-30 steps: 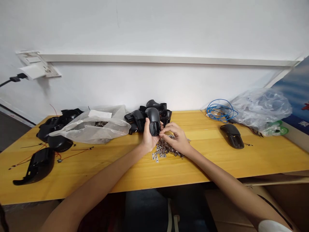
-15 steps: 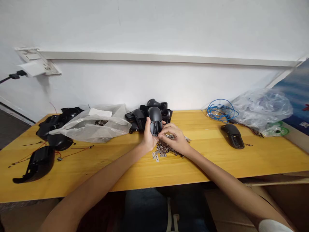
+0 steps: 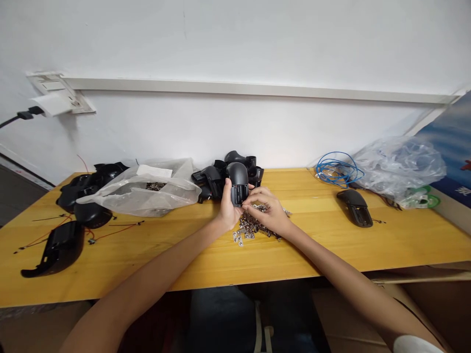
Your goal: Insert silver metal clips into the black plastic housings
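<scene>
My left hand is wrapped round a black plastic housing, rounded at the top, with an uncovered battery compartment facing me. Thumb and fingers of my right hand are pinched together at the housing's lower right edge. Whatever sits between those fingertips is too small to make out. Beneath my right hand lies a heap of small metal battery contacts, partly covered by the hand. Behind the held piece, several similar black housings are piled against the wall.
Left of centre lies a clear plastic bag with metal pieces inside. More black housings with red and black wires are at the far left. To the right are one black housing, a blue cable coil and a crumpled plastic bag.
Both hands keep almost the same hold on the housing. The view has shifted very slightly; nothing on the table has visibly moved.
</scene>
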`<state>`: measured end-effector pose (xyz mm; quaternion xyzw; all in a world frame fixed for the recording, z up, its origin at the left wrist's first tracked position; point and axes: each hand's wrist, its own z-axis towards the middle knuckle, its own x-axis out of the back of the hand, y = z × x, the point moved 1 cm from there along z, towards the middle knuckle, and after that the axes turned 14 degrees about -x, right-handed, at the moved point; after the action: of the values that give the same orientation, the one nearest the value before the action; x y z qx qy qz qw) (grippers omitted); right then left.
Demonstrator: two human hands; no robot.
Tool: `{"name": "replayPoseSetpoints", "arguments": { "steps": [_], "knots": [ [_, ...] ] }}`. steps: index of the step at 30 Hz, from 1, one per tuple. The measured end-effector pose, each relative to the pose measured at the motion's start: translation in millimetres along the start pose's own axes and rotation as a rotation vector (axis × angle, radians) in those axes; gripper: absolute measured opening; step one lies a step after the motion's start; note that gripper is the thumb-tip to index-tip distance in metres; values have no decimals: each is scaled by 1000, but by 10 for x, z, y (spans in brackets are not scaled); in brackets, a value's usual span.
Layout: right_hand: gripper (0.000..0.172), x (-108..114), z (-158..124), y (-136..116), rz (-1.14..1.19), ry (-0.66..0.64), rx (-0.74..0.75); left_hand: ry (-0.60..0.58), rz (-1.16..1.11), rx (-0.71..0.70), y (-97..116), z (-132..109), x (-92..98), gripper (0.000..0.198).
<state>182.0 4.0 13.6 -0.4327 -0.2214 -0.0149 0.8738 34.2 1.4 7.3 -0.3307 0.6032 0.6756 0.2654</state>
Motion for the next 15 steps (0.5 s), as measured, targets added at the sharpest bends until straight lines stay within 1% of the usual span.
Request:
{"name": "replayPoseSetpoints", "arguments": {
  "steps": [5,8,10,12,15],
  "knots": [
    [8,66,12,-23,-217,6,111,-15,28,5,-14,4,11,69],
    [9,79,15,-43,-223,-11,131,-25,51,1,-17,1,13,70],
    [14,80,8,-50,-153,-14,98,-36,70,-10,-18,0,14,72],
    [20,86,-4,-45,-82,16,26,-44,104,-26,-21,-2,18,74],
    [17,106,-21,-19,-60,70,-98,-46,172,-58,-24,-11,29,76]
  ]
}}
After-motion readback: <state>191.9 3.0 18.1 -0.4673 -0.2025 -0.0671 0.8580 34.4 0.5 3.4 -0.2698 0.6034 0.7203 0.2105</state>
